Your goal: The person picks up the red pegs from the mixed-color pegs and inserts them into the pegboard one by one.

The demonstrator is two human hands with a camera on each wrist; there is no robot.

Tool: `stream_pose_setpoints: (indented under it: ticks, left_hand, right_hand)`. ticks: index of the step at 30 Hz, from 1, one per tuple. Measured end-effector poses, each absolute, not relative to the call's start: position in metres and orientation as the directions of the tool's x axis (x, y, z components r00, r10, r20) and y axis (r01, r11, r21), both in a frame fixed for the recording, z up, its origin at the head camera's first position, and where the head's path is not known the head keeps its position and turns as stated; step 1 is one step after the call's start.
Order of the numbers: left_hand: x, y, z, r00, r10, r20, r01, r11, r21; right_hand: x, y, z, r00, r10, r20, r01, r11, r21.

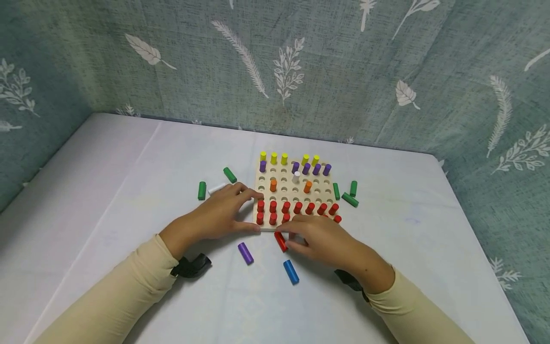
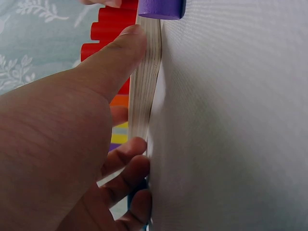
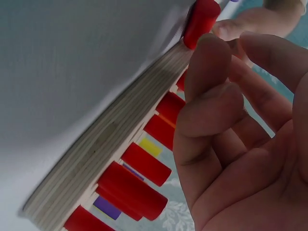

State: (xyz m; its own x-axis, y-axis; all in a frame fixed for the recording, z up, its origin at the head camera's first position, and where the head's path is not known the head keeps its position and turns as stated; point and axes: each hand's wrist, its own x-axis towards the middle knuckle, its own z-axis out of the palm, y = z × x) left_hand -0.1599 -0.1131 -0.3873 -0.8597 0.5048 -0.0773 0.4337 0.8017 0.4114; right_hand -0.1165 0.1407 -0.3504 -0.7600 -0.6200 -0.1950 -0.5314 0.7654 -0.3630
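My left hand (image 1: 223, 212) rests at the left edge of a wooden pegboard (image 1: 290, 194), thumb and index fingertip touching it near the front left corner. In the left wrist view the thumb lies against the board's layered edge (image 2: 146, 82). My right hand (image 1: 320, 239) hovers over the board's front edge, fingers bent, thumb and index apart. Close to those fingertips a loose red peg (image 1: 280, 241) lies on the table; in the right wrist view this red peg (image 3: 202, 24) shows just beyond them. Red pegs (image 1: 285, 207) stand in the two front rows, partly hidden by my right hand.
Yellow (image 1: 273, 158), purple (image 1: 306, 168), orange (image 1: 273, 185) and white (image 1: 296, 177) pegs stand farther back. Loose on the table lie a purple peg (image 1: 246, 253), a blue peg (image 1: 291, 272), a white peg (image 1: 216, 188) and green pegs (image 1: 202, 190) on both sides.
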Motion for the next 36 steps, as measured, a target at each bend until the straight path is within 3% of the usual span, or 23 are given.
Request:
stream_pose_setpoints:
  ticks: [12,36]
  left_hand:
    - [-0.159,-0.111,-0.386,-0.862,0.500,-0.086,0.430,0.809,0.401]
    - [-0.158,-0.113,-0.386,-0.862,0.502,-0.070,0.435,0.805,0.404]
  right_hand:
    - [-0.115,0.139,-0.360,-0.750,-0.610,-0.255,-0.515,0.781,-0.353]
    - [-0.116,0.142,-0.361,-0.728,-0.649,-0.219,-0.563,0.749,-0.349]
